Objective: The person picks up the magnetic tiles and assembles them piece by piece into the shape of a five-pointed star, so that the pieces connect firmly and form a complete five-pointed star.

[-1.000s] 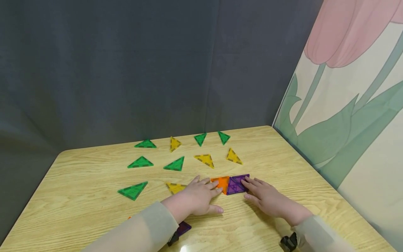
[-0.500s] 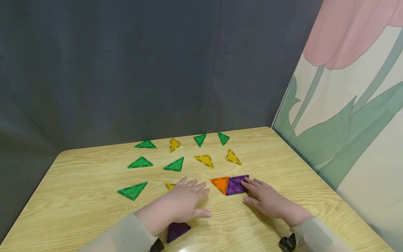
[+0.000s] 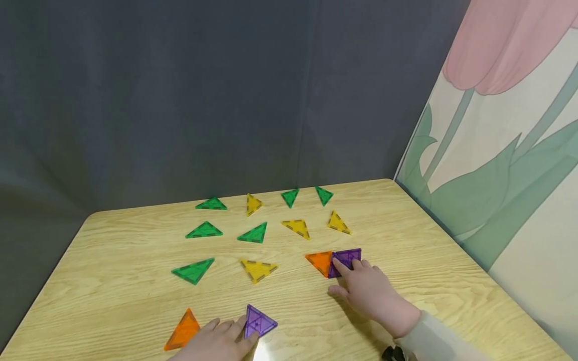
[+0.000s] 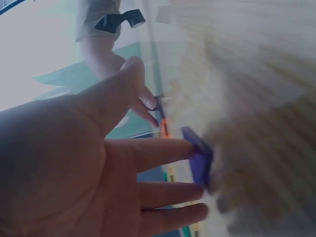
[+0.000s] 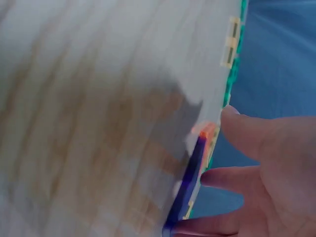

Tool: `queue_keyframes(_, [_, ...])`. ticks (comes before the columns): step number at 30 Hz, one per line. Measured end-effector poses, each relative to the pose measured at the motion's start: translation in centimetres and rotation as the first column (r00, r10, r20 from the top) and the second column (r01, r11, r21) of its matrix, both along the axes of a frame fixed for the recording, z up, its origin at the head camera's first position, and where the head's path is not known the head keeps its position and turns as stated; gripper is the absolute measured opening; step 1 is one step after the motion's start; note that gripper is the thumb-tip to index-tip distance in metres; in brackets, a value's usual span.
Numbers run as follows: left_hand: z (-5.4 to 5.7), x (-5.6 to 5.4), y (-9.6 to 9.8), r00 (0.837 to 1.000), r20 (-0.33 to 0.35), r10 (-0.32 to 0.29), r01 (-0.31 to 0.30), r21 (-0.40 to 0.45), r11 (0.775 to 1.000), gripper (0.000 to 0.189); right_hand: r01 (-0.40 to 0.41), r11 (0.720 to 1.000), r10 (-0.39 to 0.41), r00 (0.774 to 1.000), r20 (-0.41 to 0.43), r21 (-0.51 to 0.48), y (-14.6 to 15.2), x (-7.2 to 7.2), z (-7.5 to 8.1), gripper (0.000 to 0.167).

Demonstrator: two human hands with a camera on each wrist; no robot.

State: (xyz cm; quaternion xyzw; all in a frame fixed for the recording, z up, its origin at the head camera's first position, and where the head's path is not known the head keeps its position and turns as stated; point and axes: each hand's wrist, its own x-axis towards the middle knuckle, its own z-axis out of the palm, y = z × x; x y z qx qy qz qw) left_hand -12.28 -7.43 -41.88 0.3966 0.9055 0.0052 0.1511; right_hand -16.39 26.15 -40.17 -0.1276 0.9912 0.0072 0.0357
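Observation:
My left hand (image 3: 219,345) is at the front of the table, fingertips on the left edge of a translucent purple triangular magnetic tile (image 3: 263,323). In the left wrist view its fingers reach out straight to the purple tile (image 4: 200,165), with the thumb held apart. An orange triangular tile (image 3: 184,330) lies just left of that hand. My right hand (image 3: 375,298) rests its extended fingers on a pair of purple triangular tiles (image 3: 347,255), which partly hides them. Edge to edge with this pair sits another orange triangular tile (image 3: 319,261).
Green triangular tiles (image 3: 193,271) and yellow triangular tiles (image 3: 258,271), several of each, lie flat in loose rows toward the back of the wooden table (image 3: 113,281). A dark curtain (image 3: 203,100) hangs behind, and a tulip-patterned wall (image 3: 506,175) borders the right side.
My left hand has left the joined orange tile and moved down and left to the separate purple tile. My right hand stays at the purple pair, its index finger shifted left toward the orange tile.

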Motion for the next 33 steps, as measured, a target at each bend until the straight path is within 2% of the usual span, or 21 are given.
queue_keyframes(2, [-0.5,0.2,-0.1,1.0,-0.021,-0.005,0.005,0.018,1.0,0.074,-0.006,1.0,0.005,1.0,0.01,0.007,-0.2,0.0,-0.1,0.069])
queue_keyframes(5, [-0.6,0.1,0.0,0.999,-0.037,-0.029,0.03,0.04,0.999,0.075,-0.011,1.0,0.011,1.0,0.021,-0.006,-0.2,0.1,0.0,0.069])
queue_keyframes(10, [0.2,-0.5,1.5,0.998,0.008,-0.054,0.054,0.052,0.997,0.078,-0.019,0.999,0.021,0.998,0.051,-0.046,0.0,0.2,0.3,0.07])
queue_keyframes(14, [1.0,-1.1,3.3,0.997,-0.006,-0.074,0.075,0.052,0.996,0.078,-0.024,0.998,0.027,0.998,0.053,-0.061,0.0,0.4,0.4,0.07])
queue_keyframes(18, [1.5,-1.7,5.1,0.998,0.014,-0.068,0.067,0.052,0.996,0.077,-0.035,0.997,0.037,0.999,0.031,-0.062,0.1,0.5,0.3,0.068])
queue_keyframes(22, [1.7,-2.2,5.9,0.998,0.033,-0.052,0.05,0.042,0.998,0.079,-0.057,0.993,0.06,0.998,0.022,-0.104,0.3,0.6,0.0,0.068])
queue_keyframes(26, [1.7,-2.4,6.0,0.998,0.042,-0.046,0.044,0.046,0.998,0.079,-0.094,0.981,0.1,0.995,0.024,-0.169,1.1,0.5,-0.5,0.069])
queue_keyframes(29, [1.7,-2.4,5.9,0.997,0.059,-0.046,0.042,0.056,0.998,0.078,-0.113,0.971,0.128,0.99,0.059,-0.21,2.4,0.3,-0.7,0.073])
queue_keyframes(33, [1.5,-2.5,5.7,0.996,0.069,-0.051,0.046,0.066,0.997,0.078,-0.125,0.935,0.173,0.978,0.118,-0.331,4.3,0.0,-0.4,0.068])
